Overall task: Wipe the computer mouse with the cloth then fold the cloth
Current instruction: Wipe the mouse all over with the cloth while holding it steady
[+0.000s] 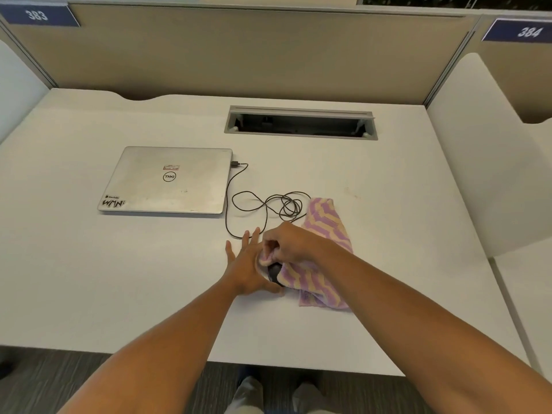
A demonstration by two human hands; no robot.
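Fingers (270,245) of right hand (286,240) bunched on striped cloth (324,234), pressed over black mouse (274,273); left hand (248,267) fingers spread, apparently steadying mouse. Both lay right of laptop (167,180).

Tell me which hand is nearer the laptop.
Left. The left hand lies open on the desk nearer the laptop; the right hand sits farther right, gripping the cloth.

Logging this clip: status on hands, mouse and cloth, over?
Left hand open, steadying the mouse. Right hand shut on the cloth, rubbing it over the mouse. Cloth unfolded. Mouse cable coiled just behind, clear of the wiping.
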